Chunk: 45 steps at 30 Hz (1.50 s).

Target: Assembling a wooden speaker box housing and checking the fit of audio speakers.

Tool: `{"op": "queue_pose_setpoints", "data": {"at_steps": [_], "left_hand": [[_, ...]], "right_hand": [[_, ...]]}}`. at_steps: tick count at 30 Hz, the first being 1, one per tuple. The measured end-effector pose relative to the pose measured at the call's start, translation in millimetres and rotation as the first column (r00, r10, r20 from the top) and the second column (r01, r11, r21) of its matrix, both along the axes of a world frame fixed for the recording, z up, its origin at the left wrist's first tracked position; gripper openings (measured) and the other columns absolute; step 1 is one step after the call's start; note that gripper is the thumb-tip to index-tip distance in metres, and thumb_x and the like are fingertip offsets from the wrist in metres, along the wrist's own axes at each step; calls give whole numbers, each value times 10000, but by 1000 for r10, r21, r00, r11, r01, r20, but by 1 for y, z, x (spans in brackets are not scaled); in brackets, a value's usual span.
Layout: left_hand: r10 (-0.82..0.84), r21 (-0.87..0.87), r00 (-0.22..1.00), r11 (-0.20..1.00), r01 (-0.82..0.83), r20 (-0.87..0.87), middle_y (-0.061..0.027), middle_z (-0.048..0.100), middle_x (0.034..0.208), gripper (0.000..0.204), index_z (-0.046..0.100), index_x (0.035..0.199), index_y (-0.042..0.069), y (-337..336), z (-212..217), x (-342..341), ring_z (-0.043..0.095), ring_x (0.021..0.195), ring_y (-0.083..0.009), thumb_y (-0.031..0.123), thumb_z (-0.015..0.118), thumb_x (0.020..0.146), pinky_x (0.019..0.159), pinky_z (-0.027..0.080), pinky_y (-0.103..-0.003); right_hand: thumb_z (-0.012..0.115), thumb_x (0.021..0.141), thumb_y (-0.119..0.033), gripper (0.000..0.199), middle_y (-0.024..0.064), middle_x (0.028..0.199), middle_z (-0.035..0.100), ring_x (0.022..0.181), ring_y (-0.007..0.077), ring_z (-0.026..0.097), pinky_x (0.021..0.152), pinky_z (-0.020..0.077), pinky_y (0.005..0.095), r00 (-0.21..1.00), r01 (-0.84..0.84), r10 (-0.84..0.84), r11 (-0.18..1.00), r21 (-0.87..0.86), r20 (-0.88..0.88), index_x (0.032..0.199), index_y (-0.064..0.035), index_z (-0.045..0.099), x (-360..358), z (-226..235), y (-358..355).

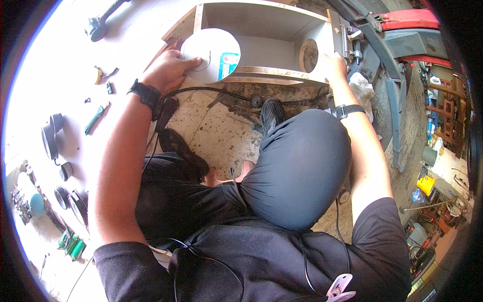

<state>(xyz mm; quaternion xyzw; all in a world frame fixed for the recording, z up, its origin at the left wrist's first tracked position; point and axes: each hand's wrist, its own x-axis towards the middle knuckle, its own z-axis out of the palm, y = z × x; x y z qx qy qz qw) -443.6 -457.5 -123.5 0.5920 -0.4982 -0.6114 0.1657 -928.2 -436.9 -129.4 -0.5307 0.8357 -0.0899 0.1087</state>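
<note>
My left hand [168, 69] grips a flat white disc [207, 46] that has a blue and white label on its right side. The thumb lies on its face, beside a thin curved line, and the other fingers are hidden behind it. In front of me stands an open wooden box [265, 71] with pale grey inner walls, and the disc covers part of its left end. A round hole [309, 55] is cut through the right end panel. My right hand [333, 68] holds that end by its near corner, with most fingers out of sight.
A black cable [201, 89] runs over the stained floor between my feet and the box. On the left lie a green-handled knife [97, 118] and several black round parts [51, 137]. Metal frame legs [395, 95] and a red beam [410, 19] stand at the right.
</note>
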Motion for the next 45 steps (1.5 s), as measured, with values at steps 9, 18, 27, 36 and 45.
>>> {"op": "queue_pose_setpoints", "data": {"at_steps": [9, 18, 27, 36, 45], "left_hand": [[57, 36, 996, 998, -55, -61, -168, 725, 957, 522, 634, 1125, -146, 4, 18, -9, 713, 814, -199, 304, 789, 912, 731, 594, -314], [44, 81, 998, 996, -40, -46, -156, 724, 948, 508, 638, 1117, -140, 4, 23, -9, 708, 801, -191, 300, 789, 912, 730, 591, -313], [7, 36, 1000, 999, -7, 3, -159, 726, 951, 509, 641, 1124, -137, 2, 13, -3, 707, 825, -195, 307, 783, 919, 754, 586, -306], [64, 44, 996, 997, -62, -56, -171, 726, 960, 488, 633, 1117, -148, 6, 22, -9, 711, 804, -192, 282, 769, 930, 725, 594, -309], [58, 16, 995, 998, -57, -80, -172, 724, 949, 550, 629, 1135, -151, 3, 10, -4, 713, 806, -203, 329, 783, 914, 725, 595, -308]], "right_hand": [[632, 894, -458, 495, 219, 1146, 694, 1095, 420, 658, 924, 519, 502, 999, -22, 23, 999, -31, 29, 1156, -40, 678, -3, -2, 2], [624, 883, -442, 505, 251, 1123, 699, 1076, 429, 667, 919, 523, 494, 996, 59, -57, 998, -22, 62, 1110, 6, 673, -4, -6, -1], [657, 830, -432, 575, 297, 1136, 685, 1106, 429, 653, 952, 500, 463, 995, 53, -52, 998, -18, 85, 1117, 67, 662, 2, 0, -2], [653, 831, -425, 567, 297, 1134, 687, 1100, 428, 653, 955, 500, 462, 991, 68, -62, 997, -46, 121, 1109, 69, 666, 0, -1, -2], [646, 836, -419, 547, 284, 1136, 690, 1106, 422, 652, 952, 500, 460, 993, 68, -66, 997, -25, 95, 1114, 52, 668, -2, -1, -1]]}}
